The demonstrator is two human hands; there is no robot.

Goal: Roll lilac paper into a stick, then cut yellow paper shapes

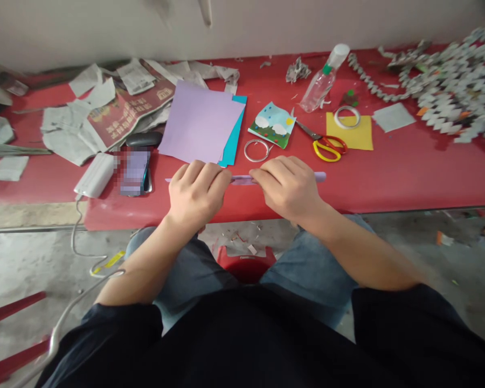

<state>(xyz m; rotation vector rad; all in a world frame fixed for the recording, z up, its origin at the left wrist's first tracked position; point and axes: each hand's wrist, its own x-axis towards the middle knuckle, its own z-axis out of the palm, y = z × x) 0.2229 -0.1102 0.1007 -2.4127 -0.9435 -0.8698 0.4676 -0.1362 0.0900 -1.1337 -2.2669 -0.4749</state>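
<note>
A narrow rolled or folded strip of purple paper [243, 180] lies crosswise near the front edge of the red table. My left hand [199, 191] is closed round its left part, and a thin end pokes out beyond the fingers. Further right, my right hand [286, 186] pinches the same strip, whose rounded end shows past the knuckles. A short stretch of purple is visible between both hands. Just behind them lie flat purple sheets [200, 121] over blue sheets [235, 134], and a roll of clear tape [256, 150].
On the red table [388, 186] are scissors [327, 146], a painted card [272, 125], a clear bottle [319, 89], yellow paper [364, 138] with a tape ring, folded-paper chains [448, 91], newspapers [125, 116], a phone [134, 172] and a white power bank [96, 175] with a cable.
</note>
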